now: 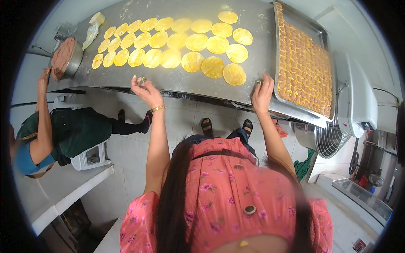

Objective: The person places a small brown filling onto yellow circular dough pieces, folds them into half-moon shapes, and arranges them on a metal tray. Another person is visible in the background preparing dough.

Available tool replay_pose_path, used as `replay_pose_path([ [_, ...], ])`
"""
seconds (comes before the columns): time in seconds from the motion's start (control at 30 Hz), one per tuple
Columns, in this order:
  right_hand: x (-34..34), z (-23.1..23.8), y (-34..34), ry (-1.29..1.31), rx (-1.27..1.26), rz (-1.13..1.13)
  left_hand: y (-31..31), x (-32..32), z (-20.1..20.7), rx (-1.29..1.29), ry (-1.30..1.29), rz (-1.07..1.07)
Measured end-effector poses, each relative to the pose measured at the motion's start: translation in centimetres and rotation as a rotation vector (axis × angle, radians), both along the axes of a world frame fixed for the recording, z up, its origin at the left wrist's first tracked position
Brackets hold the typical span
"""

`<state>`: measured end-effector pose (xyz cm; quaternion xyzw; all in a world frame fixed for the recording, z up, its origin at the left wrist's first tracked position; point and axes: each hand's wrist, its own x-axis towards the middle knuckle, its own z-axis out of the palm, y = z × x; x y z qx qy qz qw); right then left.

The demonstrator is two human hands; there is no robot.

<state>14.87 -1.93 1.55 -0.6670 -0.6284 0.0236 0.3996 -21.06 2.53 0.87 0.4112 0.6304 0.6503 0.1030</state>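
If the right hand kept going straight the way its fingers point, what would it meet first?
Probably the nearest yellow dough disc: the right hand rests at the steel table edge, fingers pointing across it. Depth is uncertain.

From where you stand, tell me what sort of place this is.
Probably a small commercial bakery or pastry kitchen: a steel worktable covered in yellow dough rounds, a large tray packed with filled pastries, and a stand mixer beside it.

Pale tiled floor (126,156), steel worktable (253,84)
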Motion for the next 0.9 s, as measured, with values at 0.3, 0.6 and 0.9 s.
replay_pose_path([
  [0.3, -0.3, 0.5, 0.2, -0.028, -0.034, 0.006, -10.5, -10.6, -8.4, -0.161, -0.303, 0.330],
  [0.6, 0.4, -0.4, 0.2, -0.087, 0.002, 0.059, -33.7, -15.0, -16.3, -0.858, -0.170, 1.022],
  [0.9, 1.4, -1.1, 0.4, -0.153, 0.101, 0.187, -35.8, -16.9, -14.4, -0.907, -0.225, 0.591],
])
